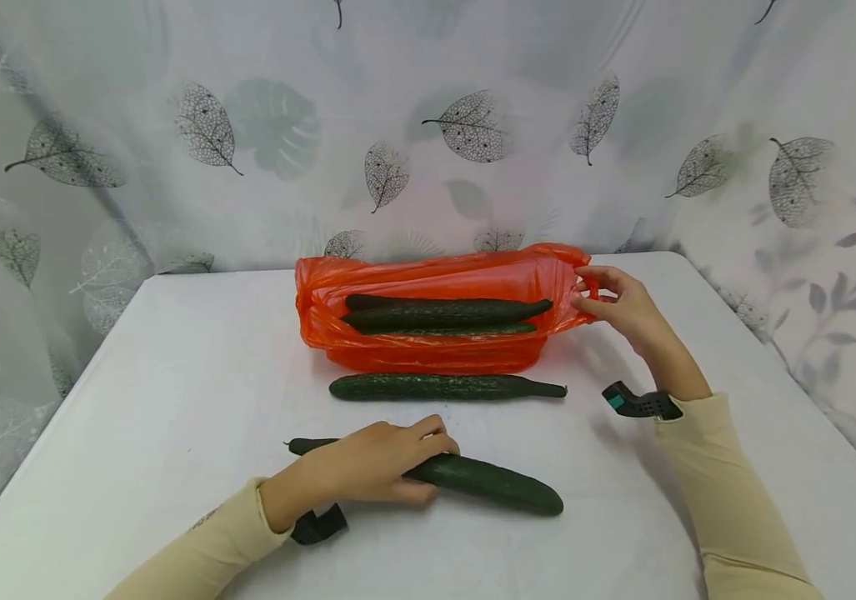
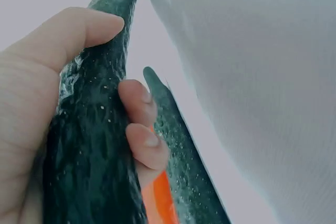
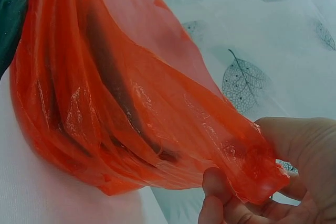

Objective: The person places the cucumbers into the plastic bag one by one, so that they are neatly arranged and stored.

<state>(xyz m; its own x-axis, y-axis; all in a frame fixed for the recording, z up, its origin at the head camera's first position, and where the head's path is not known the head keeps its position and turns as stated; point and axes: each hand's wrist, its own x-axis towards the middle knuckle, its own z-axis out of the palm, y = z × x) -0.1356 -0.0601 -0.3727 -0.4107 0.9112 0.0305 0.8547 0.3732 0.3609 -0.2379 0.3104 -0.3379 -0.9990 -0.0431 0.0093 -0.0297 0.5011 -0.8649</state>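
My left hand (image 1: 375, 462) grips a dark green cucumber (image 1: 495, 483) near its middle, low over the front of the table. In the left wrist view, thumb and fingers curl round that cucumber (image 2: 94, 119). At the back, my right hand (image 1: 618, 304) pinches the right end of a red plastic bag (image 1: 435, 360). The right wrist view has the thumb and fingers closed on the gathered bag corner (image 3: 257, 174). Several cucumbers (image 1: 446, 314) lie inside the bag, whose mouth faces up and forward. Another cucumber (image 1: 443, 387) lies on the table just before the bag.
A white cloth covers the table (image 1: 172, 400). Behind it hangs a pale curtain (image 1: 285, 200) with a leaf print. Each wrist wears a black band with a device, such as the wrist device (image 1: 641, 403) on the right.
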